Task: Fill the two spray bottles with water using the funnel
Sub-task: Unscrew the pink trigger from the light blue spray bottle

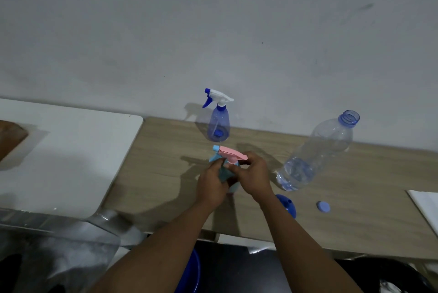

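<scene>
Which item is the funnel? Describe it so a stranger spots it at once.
Start at the wooden table and find the big clear water bottle standing open on its right side. Just in front of it, beside the right forearm, lies the funnel. It is solid dark blue and cone-shaped, unlike the flat pale cap nearby.

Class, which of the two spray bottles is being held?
The light blue one with the pink trigger head, gripped by both hands; the dark blue spray bottle stands untouched behind it.

A blue translucent spray bottle (218,124) stands far on the wooden table (166,174). A pink-topped spray bottle (227,162) stands nearer. The clear plastic water bottle (315,152) stands right.
</scene>
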{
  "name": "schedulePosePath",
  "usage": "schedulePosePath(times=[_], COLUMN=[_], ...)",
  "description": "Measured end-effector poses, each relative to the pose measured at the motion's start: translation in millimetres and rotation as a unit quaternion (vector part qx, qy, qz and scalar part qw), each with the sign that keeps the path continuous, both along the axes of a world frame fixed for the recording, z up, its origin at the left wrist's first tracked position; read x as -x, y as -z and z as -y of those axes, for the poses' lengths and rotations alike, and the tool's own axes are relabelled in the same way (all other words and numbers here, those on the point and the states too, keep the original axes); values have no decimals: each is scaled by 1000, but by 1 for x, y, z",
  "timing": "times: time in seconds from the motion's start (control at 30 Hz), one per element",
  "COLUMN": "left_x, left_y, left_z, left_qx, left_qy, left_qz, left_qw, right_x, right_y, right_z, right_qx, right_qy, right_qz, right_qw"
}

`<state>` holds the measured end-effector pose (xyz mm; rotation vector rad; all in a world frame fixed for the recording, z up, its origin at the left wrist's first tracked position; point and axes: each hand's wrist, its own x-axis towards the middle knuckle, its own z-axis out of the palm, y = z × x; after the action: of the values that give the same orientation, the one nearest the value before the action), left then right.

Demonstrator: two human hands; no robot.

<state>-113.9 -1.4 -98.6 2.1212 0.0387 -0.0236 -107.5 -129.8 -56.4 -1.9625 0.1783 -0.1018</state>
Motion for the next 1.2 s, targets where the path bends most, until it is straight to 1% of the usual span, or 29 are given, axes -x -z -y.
schedulePosePath(times=[0.13,0.27,0.37,0.47,0.6,0.77,0.9,1.07,1.2], left_x=[-4,-7,-9,-10,-10,-10,-11,-10,-10], left_y=[6,6,11,14,16,19,18,17,16], left_z=[-3,-4,-4,-4,-4,-5,-4,-5,-5], left_qx=[-5,-2,4,11,18,24,29,54,26], left_qy=[0,-1,-7,-10,-11,-5,-9,-1,-12], left_qz=[-12,-14,-20,-24,-32,-21,-16,-19,-23], left_qw=[1000,1000,1000,1000,999,999,999,998,999], right_x=[-1,3,8,14,8,13,8,14,7], right_y=[1,-1,-1,0,-3,-3,-2,0,-1], right_z=[9,2,-1,1,0,3,-3,2,-3], right_qx=[12,-39,-10,-4,-12,19,9,13,12], right_qy=[-57,-26,-24,-43,-30,-56,-27,-41,-21], right_qz=[5,12,27,29,23,38,34,35,29], right_qw=[998,999,999,999,999,998,999,998,999])
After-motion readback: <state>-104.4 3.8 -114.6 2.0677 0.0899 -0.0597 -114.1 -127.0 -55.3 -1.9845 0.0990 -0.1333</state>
